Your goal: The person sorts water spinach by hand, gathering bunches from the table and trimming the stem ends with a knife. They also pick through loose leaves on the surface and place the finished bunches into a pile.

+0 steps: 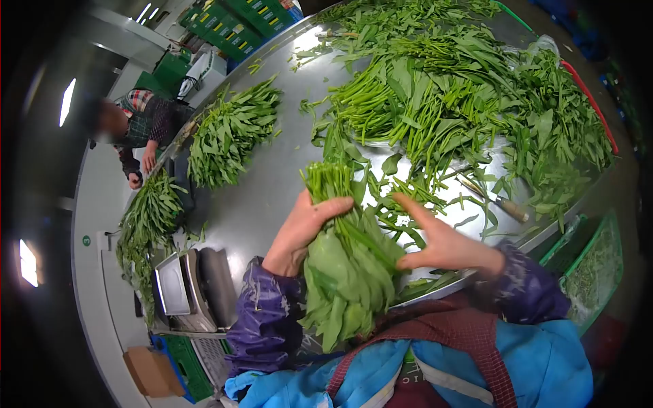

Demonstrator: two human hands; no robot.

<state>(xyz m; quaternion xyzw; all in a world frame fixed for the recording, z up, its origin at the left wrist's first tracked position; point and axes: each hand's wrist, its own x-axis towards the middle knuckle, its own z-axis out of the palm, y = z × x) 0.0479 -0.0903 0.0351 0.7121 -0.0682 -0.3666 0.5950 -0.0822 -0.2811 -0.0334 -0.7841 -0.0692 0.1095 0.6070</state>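
Observation:
My left hand (307,223) is wrapped round a bunch of leafy greens (347,282), its thumb across the stems. The cut stem ends point away from me, and the broad leaves hang down toward my apron. To the right of the bunch, my right hand (442,238) is open, thumb and forefinger spread wide, the thumb close by the leaves. Beyond it, loose stems and leaf scraps (415,194) lie on the metal table (272,166). A knife with a wooden handle (510,209) rests among trimmings on the right.
A large heap of greens (435,81) covers the table's far right. Another bunch (235,132) lies at left, near a weighing scale (173,285). Across the table a person (146,129) has both hands at more greens (153,207). A green crate (595,272) stands at lower right.

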